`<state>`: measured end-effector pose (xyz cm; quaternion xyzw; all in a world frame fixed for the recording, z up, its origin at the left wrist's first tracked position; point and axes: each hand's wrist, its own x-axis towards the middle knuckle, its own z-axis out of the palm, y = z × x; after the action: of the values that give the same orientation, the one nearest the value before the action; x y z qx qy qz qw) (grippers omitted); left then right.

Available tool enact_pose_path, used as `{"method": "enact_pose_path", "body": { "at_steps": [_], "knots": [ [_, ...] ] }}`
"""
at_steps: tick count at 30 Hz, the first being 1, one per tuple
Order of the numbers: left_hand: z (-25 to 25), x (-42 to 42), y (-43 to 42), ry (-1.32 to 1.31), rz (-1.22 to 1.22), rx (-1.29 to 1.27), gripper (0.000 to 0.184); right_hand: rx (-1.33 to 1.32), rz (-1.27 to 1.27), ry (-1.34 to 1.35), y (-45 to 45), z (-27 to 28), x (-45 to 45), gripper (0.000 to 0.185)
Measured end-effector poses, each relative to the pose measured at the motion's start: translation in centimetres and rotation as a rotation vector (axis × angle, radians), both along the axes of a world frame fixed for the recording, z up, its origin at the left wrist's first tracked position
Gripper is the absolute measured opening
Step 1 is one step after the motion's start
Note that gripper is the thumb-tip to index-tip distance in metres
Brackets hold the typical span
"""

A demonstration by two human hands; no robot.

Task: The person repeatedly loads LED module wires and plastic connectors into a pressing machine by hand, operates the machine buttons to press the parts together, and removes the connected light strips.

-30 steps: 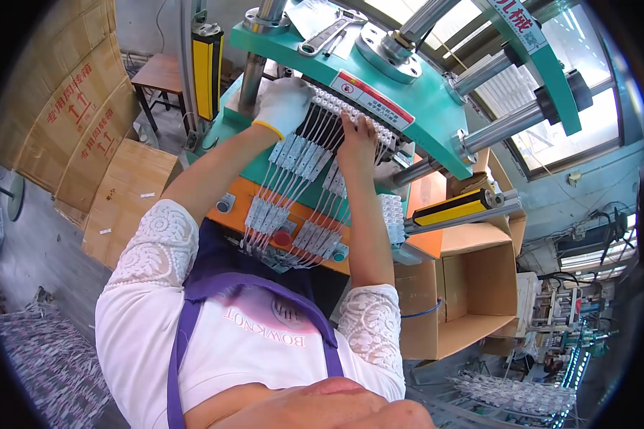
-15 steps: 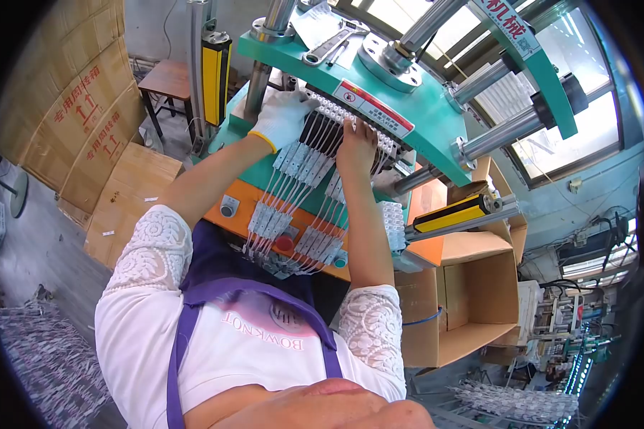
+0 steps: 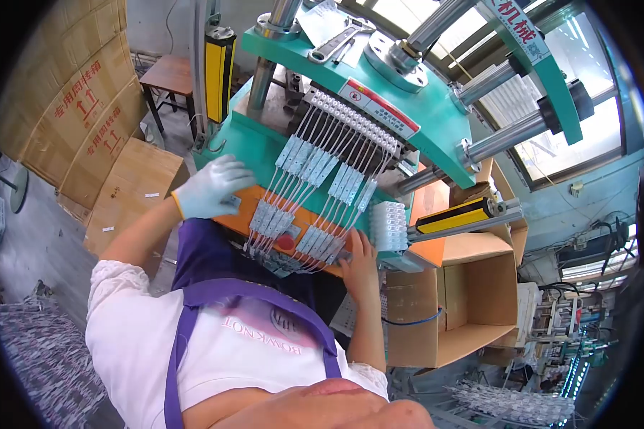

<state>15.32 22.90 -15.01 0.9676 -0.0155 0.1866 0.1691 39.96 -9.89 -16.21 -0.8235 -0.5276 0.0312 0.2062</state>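
My left hand, in a white glove with a yellow cuff, is over the left end of the orange front panel. Its fingers are stretched out, close to a round button there. My bare right hand is at the panel's right end, fingers extended beside the lowest hanging pieces; it grips nothing visible. Between the hands, cords with rows of grey-white rectangular pieces hang down the machine front. Their upper ends meet a row of white perforated blocks under the green press plate.
A stack of white perforated blocks stands right of the panel. Yellow-and-black bars flank the machine. An adjustable wrench lies on the press plate. An open cardboard box is at right, a wooden stool at left.
Both hands have left the row of white blocks and come down towards me. The left moved to the panel's left end, the right to its right end. The hanging pieces stay in place.
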Motion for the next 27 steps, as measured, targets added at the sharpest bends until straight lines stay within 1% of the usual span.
{"method": "enact_pose_path", "body": {
  "at_steps": [1, 2, 5, 8, 9, 12, 14, 15, 16, 18, 20, 21, 22, 24, 25, 27],
  "knots": [
    [-0.5, -0.6, 0.3, -0.024, 0.021, -0.013, 0.065, -0.08, -0.032, 0.008, -1.1, -0.9, 0.3, 0.072],
    [-0.7, -0.8, 0.5, -0.052, 0.041, -0.02, 0.066, -0.066, -0.017, 0.059, -1.3, -1.0, 0.4, 0.078],
    [-0.5, -0.1, 0.7, -0.076, -0.025, 0.048, 0.057, -0.035, 0.027, 0.004, -1.0, -0.9, 0.2, 0.077],
    [0.1, 0.1, 0.4, -0.088, -0.079, 0.121, 0.052, -0.03, 0.012, -0.036, -1.1, -1.8, 0.2, 0.078],
    [-0.6, 0.1, 0.5, -0.138, -0.095, 0.146, 0.05, -0.047, 0.006, -0.036, -1.0, -1.1, -0.1, 0.079],
    [-0.4, 0.1, 0.5, -0.109, -0.101, 0.114, 0.05, -0.083, -0.034, -0.04, -0.7, -1.0, 0.1, 0.082],
    [-0.3, 0.4, 0.6, -0.065, -0.053, -0.03, 0.052, -0.148, -0.07, -0.048, -0.2, -0.1, -0.2, 0.083],
    [-0.1, 0.9, 0.5, 0.052, 0.029, -0.099, 0.058, -0.153, -0.087, 0.004, 0.1, 0.2, -0.2, 0.081],
    [-0.2, 1.2, -0.4, -0.017, 0.096, -0.151, 0.06, 0.024, -0.043, -0.066, 0.5, -0.7, 0.4, 0.072],
    [-0.7, 3.1, -3.2, -0.18, 0.322, -0.421, 0.059, 0.264, -0.205, 0.366, 2.5, -0.9, -0.1, 0.055],
    [-3.6, 6.1, -5.3, -0.509, 0.424, -0.66, 0.057, 0.386, -0.288, 0.327, 4.6, -1.1, -0.8, 0.041],
    [-4.5, 7.5, -7.0, -0.585, 0.42, -1.001, 0.061, 0.218, -0.396, 0.325, 5.3, 0.9, -1.7, 0.038],
    [-5.9, 8.2, -7.9, -0.583, 0.392, -1.05, 0.062, 0.327, -0.345, 0.457, 5.4, 0.3, -1.3, 0.036],
    [-5.6, 8.4, -9.2, -0.551, 0.431, -0.871, 0.062, 0.376, -0.331, 0.482, 5.3, 1.6, -1.6, 0.035],
    [-5.3, 8.3, -9.3, -0.545, 0.448, -0.841, 0.06, 0.372, -0.332, 0.482, 5.2, 1.5, -1.5, 0.035],
    [-4.7, 8.1, -8.4, -0.551, 0.446, -0.824, 0.06, 0.279, -0.267, 0.481, 4.6, 0.8, -0.6, 0.036]
  ]
}}
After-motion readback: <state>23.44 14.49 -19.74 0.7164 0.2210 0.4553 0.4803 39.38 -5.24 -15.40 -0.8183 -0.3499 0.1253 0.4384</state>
